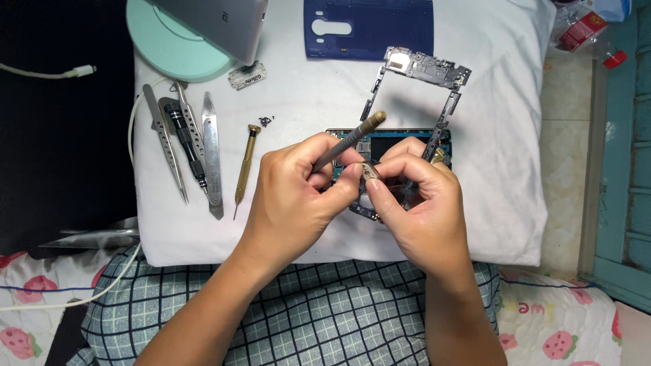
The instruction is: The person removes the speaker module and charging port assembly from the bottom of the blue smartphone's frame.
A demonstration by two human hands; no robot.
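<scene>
My left hand (295, 193) grips a grey screwdriver (352, 139) with a brass-coloured cap, held slanting up to the right. My right hand (417, 203) pinches a small metal part (369, 171) between thumb and forefinger, right beside the screwdriver's lower end. Both hands hover over an opened phone body (400, 142) lying on a white cloth (502, 135); much of the phone is hidden under my fingers. A black inner frame (434, 74) leans up from the phone's far side.
A blue back cover (369, 27) lies at the top. Tweezers (166, 146), a black driver (186, 139), a metal pry tool (211, 152) and a brass screwdriver (245, 163) lie at the left. Tiny screws (264, 121) sit nearby. A mint lamp base (173, 44) stands top left.
</scene>
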